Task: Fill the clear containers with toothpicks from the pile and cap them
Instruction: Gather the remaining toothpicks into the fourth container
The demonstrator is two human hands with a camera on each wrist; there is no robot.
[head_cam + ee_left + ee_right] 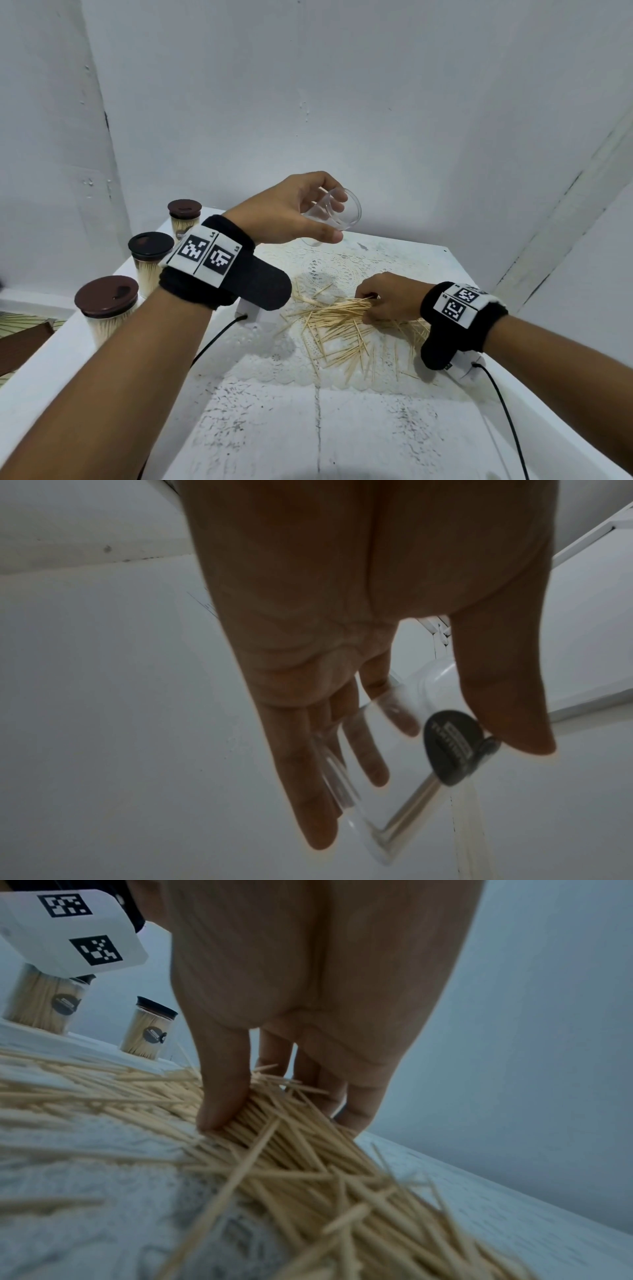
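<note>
The left hand (291, 209) grips an empty clear container (334, 214) aloft, tilted, above the table's (342, 428) far side. The right hand (390, 296) pinches a bundle from the toothpick pile (349, 329) — light, stiff, easily scattered, best squeezed mid-length.

Clear glossy plastic container (337, 210); pale matt wooden toothpicks (342, 320).

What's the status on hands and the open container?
Left hand grips empty clear plastic container, tilted, in the air. Right hand pinches a bundle from the pale wooden toothpick pile. Three brown-capped filled jars stand left, clear of the work.
</note>
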